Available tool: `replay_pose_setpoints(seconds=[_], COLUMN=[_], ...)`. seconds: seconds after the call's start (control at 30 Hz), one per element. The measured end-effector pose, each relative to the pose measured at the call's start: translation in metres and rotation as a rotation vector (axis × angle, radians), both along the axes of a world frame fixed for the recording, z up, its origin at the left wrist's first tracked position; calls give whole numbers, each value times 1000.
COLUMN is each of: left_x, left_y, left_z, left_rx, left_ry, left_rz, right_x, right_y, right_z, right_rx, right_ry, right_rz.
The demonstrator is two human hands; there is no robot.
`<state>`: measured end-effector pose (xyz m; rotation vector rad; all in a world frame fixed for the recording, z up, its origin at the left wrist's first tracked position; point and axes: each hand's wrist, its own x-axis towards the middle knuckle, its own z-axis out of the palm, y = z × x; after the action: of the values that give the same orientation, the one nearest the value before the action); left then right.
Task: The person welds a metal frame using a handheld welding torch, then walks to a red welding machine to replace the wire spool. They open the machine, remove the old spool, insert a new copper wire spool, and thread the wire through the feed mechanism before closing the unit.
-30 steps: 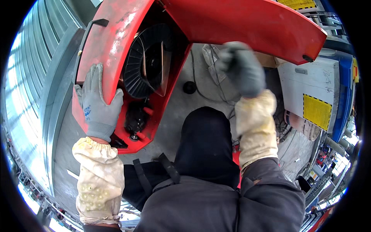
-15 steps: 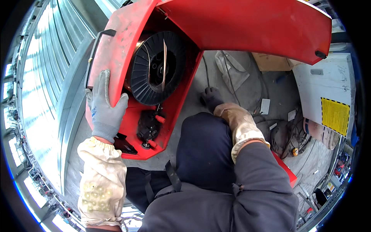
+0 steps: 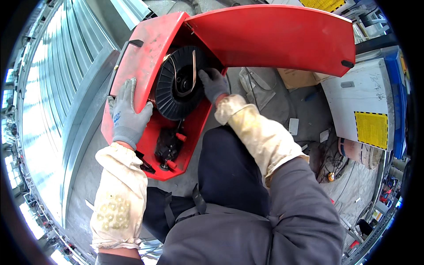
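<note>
My left hand (image 3: pixel 129 112), in a grey work glove, lies flat with fingers spread on the side of a red metal casing (image 3: pixel 150 35). Inside the casing sits a black ribbed spool (image 3: pixel 165 95) wound with copper-coloured wire. My right hand (image 3: pixel 213 84), gloved too, is at the spool's right rim. Its fingers are loosely bent and apart, with nothing visible between them; whether they touch the rim I cannot tell. Below the spool is a black wire-feed mechanism (image 3: pixel 167 145) with red knobs. The casing's red lid (image 3: pixel 278 42) stands open to the right.
Ribbed shiny metal panels (image 3: pixel 53 84) run along the left. On the floor to the right lie a pale cloth bag (image 3: pixel 260 95), a cardboard piece (image 3: pixel 296 78) and tangled cables (image 3: pixel 329 163). A white panel with a yellow label (image 3: pixel 371 129) stands at far right.
My right hand has come up from the floor beside the casing to the spool's right rim. My left hand stays on the casing. The view has shifted slightly.
</note>
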<state>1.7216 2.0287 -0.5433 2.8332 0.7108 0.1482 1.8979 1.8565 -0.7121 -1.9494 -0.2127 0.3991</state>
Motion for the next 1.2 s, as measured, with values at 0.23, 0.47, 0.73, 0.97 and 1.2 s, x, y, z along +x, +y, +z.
replay_pose_setpoints(seconds=[0.23, 0.47, 0.73, 0.97, 1.2], left_x=[0, -4, -3, -4, -9], left_y=[2, 6, 6, 5, 13], left_z=[0, -7, -9, -4, -15], left_rx=[7, 11, 25, 14, 56], left_ry=[7, -9, -10, -5, -52], left_rz=[20, 17, 17, 29, -57], right_x=[-37, -26, -26, -21, -25], right_y=[22, -5, -13, -11, 6], right_z=[-29, 24, 23, 17, -7], right_rx=[418, 83, -21, -25, -299], right_ry=[117, -67, -335, -457, -173], right_rz=[91, 266, 391, 550, 383])
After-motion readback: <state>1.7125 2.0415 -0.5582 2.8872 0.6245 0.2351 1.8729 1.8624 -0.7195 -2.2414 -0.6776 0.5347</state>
